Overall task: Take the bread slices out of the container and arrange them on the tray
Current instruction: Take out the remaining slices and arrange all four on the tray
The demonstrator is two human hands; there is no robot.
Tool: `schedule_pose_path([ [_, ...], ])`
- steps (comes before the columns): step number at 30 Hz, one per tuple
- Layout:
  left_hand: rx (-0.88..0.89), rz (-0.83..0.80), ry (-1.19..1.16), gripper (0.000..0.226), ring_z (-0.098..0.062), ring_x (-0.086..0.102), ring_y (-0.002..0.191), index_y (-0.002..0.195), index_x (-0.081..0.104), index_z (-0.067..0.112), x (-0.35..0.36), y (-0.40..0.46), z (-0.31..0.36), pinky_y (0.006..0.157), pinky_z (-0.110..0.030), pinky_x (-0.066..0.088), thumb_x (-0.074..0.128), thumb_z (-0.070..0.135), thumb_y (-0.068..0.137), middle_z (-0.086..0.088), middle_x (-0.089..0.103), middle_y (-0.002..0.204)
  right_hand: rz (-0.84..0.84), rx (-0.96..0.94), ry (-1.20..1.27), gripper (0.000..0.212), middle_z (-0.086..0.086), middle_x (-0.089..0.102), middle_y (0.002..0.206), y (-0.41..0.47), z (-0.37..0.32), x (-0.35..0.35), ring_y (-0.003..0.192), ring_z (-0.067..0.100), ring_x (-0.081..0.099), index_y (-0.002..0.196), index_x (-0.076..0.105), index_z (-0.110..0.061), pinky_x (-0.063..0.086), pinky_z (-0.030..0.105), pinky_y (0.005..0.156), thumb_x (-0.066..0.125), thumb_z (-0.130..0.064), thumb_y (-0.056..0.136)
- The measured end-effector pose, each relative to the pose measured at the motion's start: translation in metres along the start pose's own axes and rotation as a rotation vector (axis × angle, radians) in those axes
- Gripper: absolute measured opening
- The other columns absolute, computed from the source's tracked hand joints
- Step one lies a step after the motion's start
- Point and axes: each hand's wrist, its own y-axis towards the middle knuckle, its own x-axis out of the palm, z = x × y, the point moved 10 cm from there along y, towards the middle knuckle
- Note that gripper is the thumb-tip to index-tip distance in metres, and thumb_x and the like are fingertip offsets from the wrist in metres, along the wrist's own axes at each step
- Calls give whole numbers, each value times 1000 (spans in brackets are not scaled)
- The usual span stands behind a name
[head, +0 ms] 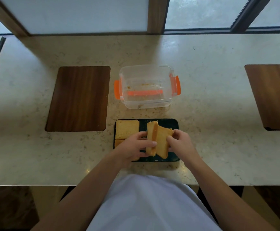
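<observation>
Speckled stone counter runs under a row of frosted windows, and everything sits pretty much in the middle of it. Count-wise: one clear container with two orange side clips, no bread left in it, just some crumbs on the bottom. Just in front of it is one black tray. On the tray's left side there are two slices lying flat, one at the far corner and one nearer that's mostly hidden under the left hand. Then two more slices are up off the tray, held between both hands: the left hand is pinching one slice that's standing on edge, thumb across its face, and the right hand is gripping the other slice, which leans against the first. So four slices total that I can see. Also two dark wood panels set in the counter, one left of the container and one way off to the right.
</observation>
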Motion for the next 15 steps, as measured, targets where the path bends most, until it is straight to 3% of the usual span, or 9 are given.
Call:
schedule_pose_path([
  [2, -3, 67, 29, 88, -27, 72, 108, 144, 50, 16, -9, 2, -3, 95, -49, 57, 91, 28, 67, -11, 70, 124, 18, 179, 256, 12, 16, 73, 103, 5, 26, -3, 93, 29, 75, 102, 66, -6, 65, 43, 73, 56, -8, 95],
  [4, -11, 135, 56, 96, -27, 72, 109, 148, 45, 16, -19, 2, -6, 95, -50, 57, 92, 29, 65, -11, 66, 128, 34, 357, 491, 14, 16, 74, 107, 5, 49, -1, 95, 29, 75, 107, 64, -7, 63, 44, 80, 58, -7, 94],
  [6, -25, 187, 122, 101, -26, 70, 109, 149, 43, 17, -28, -1, -9, 93, -47, 58, 92, 33, 63, -8, 64, 130, 78, 460, 505, 11, 12, 73, 107, 5, 66, -4, 97, 27, 73, 103, 63, -12, 59, 46, 89, 58, -11, 94],
  [10, -24, 240, 260, 91, -22, 69, 107, 148, 43, 21, -37, -5, -10, 91, -44, 60, 89, 31, 71, -3, 64, 126, 142, 504, 471, 8, 12, 70, 110, 4, 79, -11, 99, 24, 69, 101, 64, -15, 58, 40, 82, 61, -13, 94],
  [15, -17, 248, 278, 90, -24, 66, 112, 151, 38, 20, -38, -8, -8, 95, -45, 58, 87, 29, 76, -4, 61, 132, 164, 540, 849, 4, 18, 70, 108, 2, 81, -2, 95, 27, 71, 99, 58, -13, 59, 37, 72, 62, -12, 98],
])
